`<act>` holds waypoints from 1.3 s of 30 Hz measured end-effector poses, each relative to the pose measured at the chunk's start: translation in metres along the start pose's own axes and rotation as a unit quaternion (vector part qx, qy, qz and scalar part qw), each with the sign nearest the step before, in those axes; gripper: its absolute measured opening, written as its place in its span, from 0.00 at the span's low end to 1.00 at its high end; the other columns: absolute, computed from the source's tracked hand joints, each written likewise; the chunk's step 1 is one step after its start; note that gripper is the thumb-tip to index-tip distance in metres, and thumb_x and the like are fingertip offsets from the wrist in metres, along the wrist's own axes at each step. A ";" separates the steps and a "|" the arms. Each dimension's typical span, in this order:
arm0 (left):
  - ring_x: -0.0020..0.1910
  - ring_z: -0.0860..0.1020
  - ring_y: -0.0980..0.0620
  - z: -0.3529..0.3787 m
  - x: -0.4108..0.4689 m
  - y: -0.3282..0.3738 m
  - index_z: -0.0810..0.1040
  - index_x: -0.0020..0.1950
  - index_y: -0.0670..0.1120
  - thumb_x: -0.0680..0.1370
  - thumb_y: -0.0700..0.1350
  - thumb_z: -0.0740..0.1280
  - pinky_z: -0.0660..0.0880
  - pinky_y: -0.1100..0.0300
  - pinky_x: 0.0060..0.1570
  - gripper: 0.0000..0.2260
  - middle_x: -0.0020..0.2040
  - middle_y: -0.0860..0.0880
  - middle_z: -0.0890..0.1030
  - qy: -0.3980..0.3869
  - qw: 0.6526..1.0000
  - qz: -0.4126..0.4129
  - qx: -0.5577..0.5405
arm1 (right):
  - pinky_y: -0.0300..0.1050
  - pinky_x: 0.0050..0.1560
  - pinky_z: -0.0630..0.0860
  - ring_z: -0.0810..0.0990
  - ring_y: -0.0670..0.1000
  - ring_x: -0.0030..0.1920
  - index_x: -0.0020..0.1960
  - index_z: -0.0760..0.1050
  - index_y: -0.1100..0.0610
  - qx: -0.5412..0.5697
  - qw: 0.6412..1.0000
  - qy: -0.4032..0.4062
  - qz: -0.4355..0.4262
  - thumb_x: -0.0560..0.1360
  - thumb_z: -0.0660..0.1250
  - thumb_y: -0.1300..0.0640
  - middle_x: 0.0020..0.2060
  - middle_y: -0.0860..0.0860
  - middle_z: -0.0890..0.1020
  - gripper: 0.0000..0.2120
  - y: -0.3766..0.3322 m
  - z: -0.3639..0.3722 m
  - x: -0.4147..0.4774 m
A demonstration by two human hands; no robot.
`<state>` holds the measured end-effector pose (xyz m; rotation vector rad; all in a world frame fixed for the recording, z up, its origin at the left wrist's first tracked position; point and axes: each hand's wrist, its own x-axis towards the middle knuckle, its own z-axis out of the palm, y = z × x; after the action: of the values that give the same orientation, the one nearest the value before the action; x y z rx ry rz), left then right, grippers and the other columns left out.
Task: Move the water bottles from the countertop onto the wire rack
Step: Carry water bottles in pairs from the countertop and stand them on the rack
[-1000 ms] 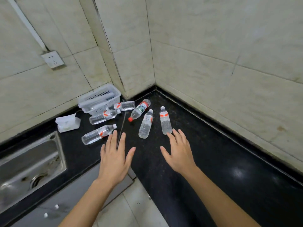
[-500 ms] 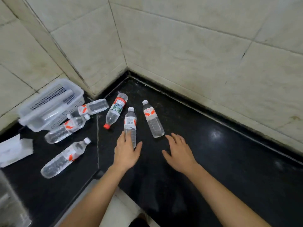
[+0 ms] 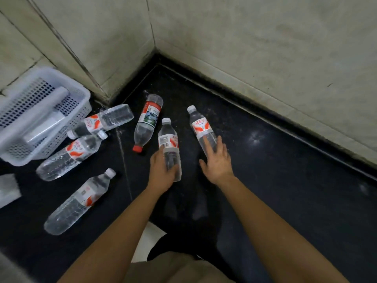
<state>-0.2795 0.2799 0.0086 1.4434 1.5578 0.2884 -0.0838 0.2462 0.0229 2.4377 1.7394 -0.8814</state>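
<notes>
Six clear ribbed plastic bottles lie flat near the back corner of your glossy black counter. Your left hand is curled around the middle bottle. Your right hand lies spread, fingers on the right bottle. A white perforated basket sits at the left edge.

**One head view, steep and close**

We're looking from the person's head, tilted sharply down onto the dark bench corner where two tiled walls meet. Close range: both forearms reach in from the bottom edge, bottles mid-frame.
</notes>
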 end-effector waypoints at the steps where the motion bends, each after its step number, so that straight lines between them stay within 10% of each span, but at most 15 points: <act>1: 0.66 0.75 0.43 -0.007 0.004 -0.010 0.69 0.71 0.59 0.70 0.48 0.71 0.77 0.42 0.63 0.30 0.67 0.45 0.76 -0.008 1.000 -0.001 -0.023 | 0.63 0.78 0.54 0.47 0.67 0.81 0.82 0.38 0.44 -0.012 1.000 -0.001 0.006 0.83 0.62 0.53 0.81 0.61 0.40 0.39 0.001 0.004 0.002; 9: 0.62 0.79 0.53 -0.025 -0.013 -0.036 0.67 0.76 0.56 0.76 0.36 0.66 0.77 0.59 0.54 0.30 0.65 0.52 0.80 -0.087 0.979 -0.095 -0.157 | 0.57 0.63 0.77 0.66 0.61 0.67 0.82 0.46 0.45 0.049 0.998 0.036 0.020 0.76 0.70 0.60 0.72 0.59 0.58 0.45 0.005 0.015 -0.025; 17: 0.52 0.78 0.52 -0.014 -0.008 -0.018 0.78 0.59 0.44 0.81 0.54 0.66 0.72 0.60 0.46 0.15 0.54 0.50 0.79 -0.011 0.982 -0.158 -0.106 | 0.60 0.69 0.69 0.65 0.61 0.71 0.79 0.26 0.49 -0.021 0.990 -0.108 0.088 0.68 0.78 0.43 0.71 0.60 0.60 0.66 0.013 0.018 -0.052; 20: 0.55 0.80 0.46 -0.013 0.013 -0.005 0.77 0.61 0.45 0.66 0.73 0.70 0.79 0.51 0.53 0.37 0.59 0.45 0.79 -0.009 0.981 -0.186 -0.061 | 0.60 0.69 0.68 0.65 0.62 0.73 0.81 0.33 0.52 0.027 0.991 -0.097 0.085 0.71 0.73 0.36 0.74 0.60 0.61 0.60 0.007 0.009 -0.031; 23: 0.58 0.80 0.43 -0.004 0.028 0.000 0.72 0.68 0.45 0.58 0.72 0.73 0.79 0.45 0.56 0.47 0.63 0.44 0.77 -0.005 0.979 -0.202 0.022 | 0.56 0.65 0.72 0.74 0.61 0.69 0.82 0.44 0.55 0.040 0.991 -0.086 0.091 0.74 0.70 0.37 0.72 0.58 0.69 0.50 -0.001 0.003 -0.011; 27: 0.55 0.80 0.43 -0.003 0.022 0.009 0.75 0.63 0.45 0.68 0.60 0.76 0.78 0.48 0.54 0.30 0.59 0.45 0.81 0.047 0.983 -0.170 0.047 | 0.51 0.57 0.75 0.80 0.59 0.60 0.69 0.65 0.55 0.081 0.988 -0.079 0.103 0.74 0.70 0.43 0.61 0.56 0.80 0.30 0.004 -0.004 -0.008; 39: 0.53 0.81 0.55 -0.002 -0.008 0.159 0.77 0.61 0.52 0.69 0.56 0.78 0.77 0.57 0.54 0.23 0.55 0.52 0.82 0.076 0.975 0.202 -0.060 | 0.45 0.58 0.76 0.81 0.47 0.53 0.68 0.68 0.47 0.380 0.873 0.280 0.126 0.68 0.80 0.53 0.52 0.41 0.80 0.33 0.076 -0.115 -0.093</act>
<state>-0.1805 0.3172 0.1278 1.6654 1.3274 0.7354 0.0116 0.1754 0.1392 3.6409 1.2375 -1.0391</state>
